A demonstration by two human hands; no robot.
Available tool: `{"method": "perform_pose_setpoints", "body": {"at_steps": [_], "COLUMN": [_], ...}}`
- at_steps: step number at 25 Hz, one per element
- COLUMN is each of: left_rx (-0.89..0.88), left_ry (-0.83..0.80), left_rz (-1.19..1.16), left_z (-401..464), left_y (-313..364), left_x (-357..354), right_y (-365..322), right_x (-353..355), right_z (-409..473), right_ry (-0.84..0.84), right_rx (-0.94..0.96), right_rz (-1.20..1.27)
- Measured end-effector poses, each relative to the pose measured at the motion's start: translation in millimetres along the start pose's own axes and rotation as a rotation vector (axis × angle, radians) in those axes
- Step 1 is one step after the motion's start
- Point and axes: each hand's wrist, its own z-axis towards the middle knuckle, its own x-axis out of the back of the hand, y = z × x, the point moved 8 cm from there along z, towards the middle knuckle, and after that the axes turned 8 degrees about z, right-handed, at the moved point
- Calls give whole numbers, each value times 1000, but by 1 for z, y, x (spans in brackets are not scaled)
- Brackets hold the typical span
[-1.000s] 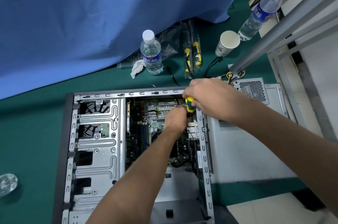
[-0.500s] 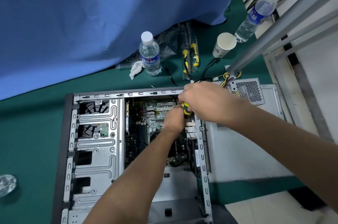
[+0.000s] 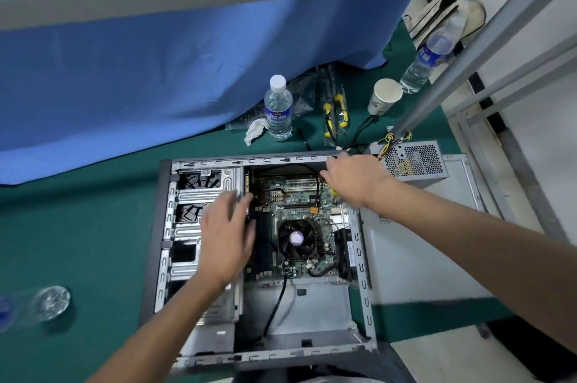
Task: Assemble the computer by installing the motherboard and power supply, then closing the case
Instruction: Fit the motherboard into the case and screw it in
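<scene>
We see the open computer case point(image 3: 363, 285) lying flat, the motherboard point(image 3: 299, 220) seated inside. Our left hand point(image 3: 226, 236) hovers over the drive cage with fingers spread and holding nothing, the motherboard just to its right. Our right hand point(image 3: 354, 178) curls round a yellow-tipped screwdriver point(image 3: 334, 192) at the board's far right corner; the power supply point(image 3: 412, 161) sits just right of it, outside the case.

Repair workbench: green mat point(image 3: 78, 226), screwdrivers point(image 3: 335, 111)
</scene>
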Motion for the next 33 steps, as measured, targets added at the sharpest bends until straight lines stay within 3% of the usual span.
{"method": "perform_pose_setpoints", "body": {"at_steps": [3,6,9,13,15,18,21,23,25,28,33], "left_rx": [129,103,117,112,112,118,123,119,117,122,120], "left_ry": [-135,-143,-117,-126,-126,-104,-87,-85,-77,-67,-53], "left_rz": [33,98,107,121,129,134,135,128,123,119,103], "left_z": [-16,-22,-21,-20,-21,-20,-20,-19,-21,-20,-21], "left_y": [-39,-45,-46,-47,-46,-48,-50,-50,-50,-51,-50], "left_x": [-7,-15,-17,-19,-19,-20,-21,-22,-22,-23,-21], "right_y": [-6,-15,-9,-6,-10,-9,-6,-5,-10,-5,-9], "right_x": [-8,-4,-5,-10,0,3,-7,-8,-5,-6,-7], "right_z": [-4,-6,-6,2,7,6,7,11,8,6,14], "right_ry": [-99,-80,-24,-254,-218,-13,-32,-91,-50,71,-57], "right_rx": [35,90,-59,-66,-9,-88,-122,-43,6,-140,-84], "right_rz": [115,137,17,242,227,-47,76,226,164,-16,138]}}
